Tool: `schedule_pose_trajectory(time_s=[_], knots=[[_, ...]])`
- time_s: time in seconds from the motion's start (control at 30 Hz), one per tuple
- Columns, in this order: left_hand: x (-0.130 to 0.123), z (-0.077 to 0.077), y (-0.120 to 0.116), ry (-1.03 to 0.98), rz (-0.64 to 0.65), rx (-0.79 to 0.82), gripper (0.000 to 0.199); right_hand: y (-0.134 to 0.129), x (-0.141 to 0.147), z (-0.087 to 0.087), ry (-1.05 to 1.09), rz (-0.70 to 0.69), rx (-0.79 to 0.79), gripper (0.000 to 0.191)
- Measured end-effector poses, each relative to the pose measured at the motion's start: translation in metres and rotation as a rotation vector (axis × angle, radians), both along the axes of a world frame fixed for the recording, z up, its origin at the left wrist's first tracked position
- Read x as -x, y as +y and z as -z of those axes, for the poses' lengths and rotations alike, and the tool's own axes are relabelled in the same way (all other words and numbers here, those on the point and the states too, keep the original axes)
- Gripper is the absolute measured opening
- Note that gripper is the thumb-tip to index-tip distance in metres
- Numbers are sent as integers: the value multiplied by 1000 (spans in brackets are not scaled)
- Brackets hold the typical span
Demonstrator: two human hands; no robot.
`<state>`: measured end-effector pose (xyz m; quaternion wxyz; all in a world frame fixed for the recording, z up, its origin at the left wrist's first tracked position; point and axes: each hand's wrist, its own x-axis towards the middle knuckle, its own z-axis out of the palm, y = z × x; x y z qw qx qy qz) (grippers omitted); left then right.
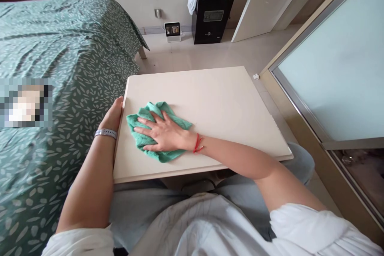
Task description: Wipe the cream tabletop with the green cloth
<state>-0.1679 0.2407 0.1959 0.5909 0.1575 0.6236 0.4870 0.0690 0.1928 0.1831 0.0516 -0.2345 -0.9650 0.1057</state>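
Observation:
My right hand (163,133) lies flat with its fingers spread on a crumpled green cloth (175,156), pressing it against a cream-white board (210,104). The cloth is near the board's left side. At the left edge of the board is my left hand (113,114), touching its side; most of its fingers are hidden by the edge, so I cannot tell how they are bent. The board lies level above my lap, and what bears it is hidden.
A bed with a green leaf-patterned cover (99,40) stands close on the left. Beyond the board are a small screen (173,32), a black cabinet (210,20) with clothes on top, and a door (261,4). A frosted glass panel (339,56) runs along the right.

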Motion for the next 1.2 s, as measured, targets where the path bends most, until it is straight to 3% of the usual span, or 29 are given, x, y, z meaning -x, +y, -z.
schedule_pose_trajectory(time_s=[0.17, 0.37, 0.5, 0.6, 0.73, 0.87, 1.0, 1.2], knots=[[1, -1, -2, 104, 19, 66, 65, 32, -79, -1, -50, 233, 70, 82], [2, -1, 2, 159, 19, 128, 64, 68, -199, 3, -116, 642, 72, 83], [1, -4, 1, 184, 41, 161, 68, 66, -270, 11, -125, 962, -8, 81], [2, -4, 2, 190, 54, 157, 68, 49, -290, 17, -135, 1178, -36, 80], [2, -3, 3, 184, 51, 171, 69, 22, -274, 21, -108, 1314, -47, 81], [-1, -6, 2, 174, 44, 161, 68, 3, -230, 17, -146, 1261, -52, 77], [-3, -7, 0, 160, 36, 137, 67, -12, -163, 9, -137, 1085, -46, 79], [-5, -7, -2, 119, 6, 112, 63, -45, -34, -10, -52, 709, 98, 87]])
